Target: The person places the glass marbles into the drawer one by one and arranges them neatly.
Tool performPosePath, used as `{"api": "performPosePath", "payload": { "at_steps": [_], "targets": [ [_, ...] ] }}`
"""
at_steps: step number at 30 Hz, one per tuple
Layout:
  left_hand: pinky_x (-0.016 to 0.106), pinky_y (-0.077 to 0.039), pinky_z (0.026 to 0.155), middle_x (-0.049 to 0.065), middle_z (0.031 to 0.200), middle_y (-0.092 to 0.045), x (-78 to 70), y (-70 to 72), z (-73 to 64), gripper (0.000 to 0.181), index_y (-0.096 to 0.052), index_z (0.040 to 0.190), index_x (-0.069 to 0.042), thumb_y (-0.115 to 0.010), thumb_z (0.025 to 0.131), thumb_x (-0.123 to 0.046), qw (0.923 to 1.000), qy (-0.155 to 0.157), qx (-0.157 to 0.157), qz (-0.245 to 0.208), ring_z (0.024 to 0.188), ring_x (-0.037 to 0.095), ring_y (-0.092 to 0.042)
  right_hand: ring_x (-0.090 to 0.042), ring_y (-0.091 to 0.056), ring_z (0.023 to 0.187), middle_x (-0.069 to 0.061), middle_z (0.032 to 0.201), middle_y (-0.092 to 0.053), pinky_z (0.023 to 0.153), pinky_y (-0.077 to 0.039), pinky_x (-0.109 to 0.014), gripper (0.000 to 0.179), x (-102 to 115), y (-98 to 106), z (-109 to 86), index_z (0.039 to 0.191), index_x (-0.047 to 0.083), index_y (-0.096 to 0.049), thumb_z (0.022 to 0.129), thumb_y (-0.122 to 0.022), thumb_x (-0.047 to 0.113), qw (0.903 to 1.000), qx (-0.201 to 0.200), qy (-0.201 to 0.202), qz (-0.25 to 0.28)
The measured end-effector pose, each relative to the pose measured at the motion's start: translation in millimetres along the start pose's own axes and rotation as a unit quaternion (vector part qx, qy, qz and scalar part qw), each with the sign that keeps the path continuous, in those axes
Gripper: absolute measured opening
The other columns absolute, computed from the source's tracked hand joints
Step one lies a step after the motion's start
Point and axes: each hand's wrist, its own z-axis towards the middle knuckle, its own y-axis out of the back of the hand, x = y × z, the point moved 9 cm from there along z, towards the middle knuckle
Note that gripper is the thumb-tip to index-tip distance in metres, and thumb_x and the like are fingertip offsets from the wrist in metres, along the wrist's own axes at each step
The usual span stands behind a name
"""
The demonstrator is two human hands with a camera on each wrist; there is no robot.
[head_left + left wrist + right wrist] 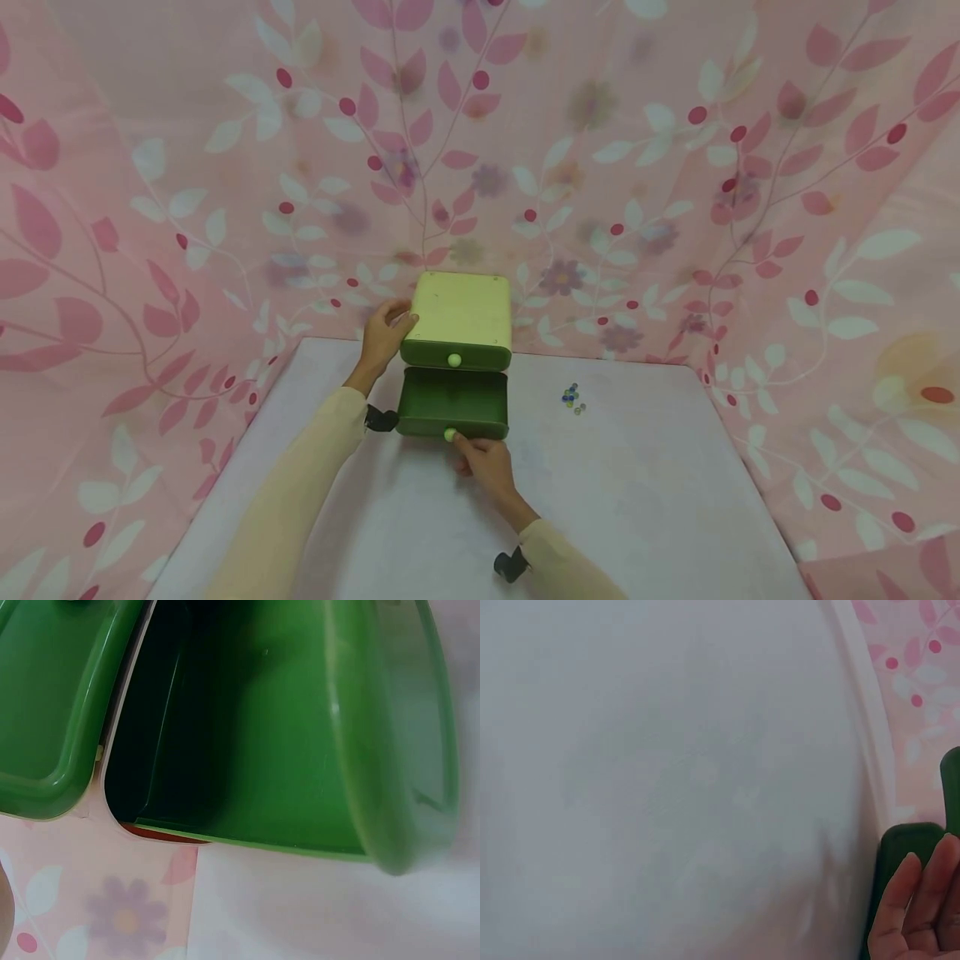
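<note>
A small cabinet [462, 308] with a pale yellow-green top and two green drawers stands at the table's back. Its upper drawer [427, 354], with a round light-green knob, is closed. The lower drawer [453, 400] is pulled out, and the left wrist view looks into its bare green inside [292, 750]. Against the cabinet's left side rests my left hand [384, 337], thumb near the top edge. My right hand [487, 465] pinches the lower drawer's knob [450, 434] between thumb and fingers. At the right wrist view's edge, the hand's fingers [922, 907] lie before the green drawer front.
Several small glass marbles [572, 397], some blue, lie in a cluster right of the cabinet. A white cloth covers the table [637, 483]. Pink leaf-patterned curtain [600, 208] hangs close behind the cabinet and along both sides.
</note>
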Motion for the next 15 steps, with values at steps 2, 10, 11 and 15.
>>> {"api": "performPosePath", "payload": {
  "at_steps": [2,10,11,15],
  "targets": [
    [0.051,-0.035,0.111,0.033,0.134,-0.049,-0.3,0.1,-0.1,0.046,-0.048,0.132,0.015,-0.064,0.093,-0.003,1.0000,0.000,0.001,-0.001,0.131,0.044,-0.043,-0.025,-0.069,0.061,-0.014,0.066,-0.068,0.061,-0.061,-0.036,0.054,-3.2,5.8,-0.9,0.093,-0.006,-0.075,0.088,-0.069,0.048,1.0000,0.005,0.006,-0.006],
    [0.053,-0.034,0.111,0.033,0.134,-0.049,-0.6,1.0,-0.1,0.046,-0.049,0.131,0.015,-0.065,0.093,-0.003,1.0000,-0.002,-0.001,0.002,0.130,0.045,-0.042,-0.023,-0.067,0.059,-0.011,0.066,-0.068,0.055,-0.059,-0.030,0.030,-26.8,40.4,10.6,0.089,-0.004,-0.074,0.092,-0.068,0.025,0.9995,0.003,-0.001,-0.031],
    [0.053,-0.035,0.111,0.033,0.134,-0.049,0.0,1.1,-0.1,0.046,-0.049,0.131,0.015,-0.065,0.093,-0.003,1.0000,-0.001,-0.002,0.005,0.131,0.045,-0.043,-0.021,-0.066,0.059,-0.010,0.067,-0.067,0.055,-0.058,-0.029,0.027,-29.9,46.3,13.4,0.089,-0.004,-0.073,0.092,-0.067,0.022,0.9994,0.001,-0.005,-0.034],
    [0.051,-0.036,0.110,0.031,0.135,-0.049,3.2,1.3,-0.2,0.046,-0.049,0.133,0.013,-0.065,0.093,-0.004,0.9999,0.006,-0.001,0.010,0.131,0.042,-0.043,-0.016,-0.063,0.060,-0.008,0.069,-0.068,0.054,-0.056,-0.026,0.020,-35.5,74.0,25.9,0.092,-0.004,-0.071,0.093,-0.064,0.015,0.9978,-0.024,-0.014,-0.059]
  ]
}}
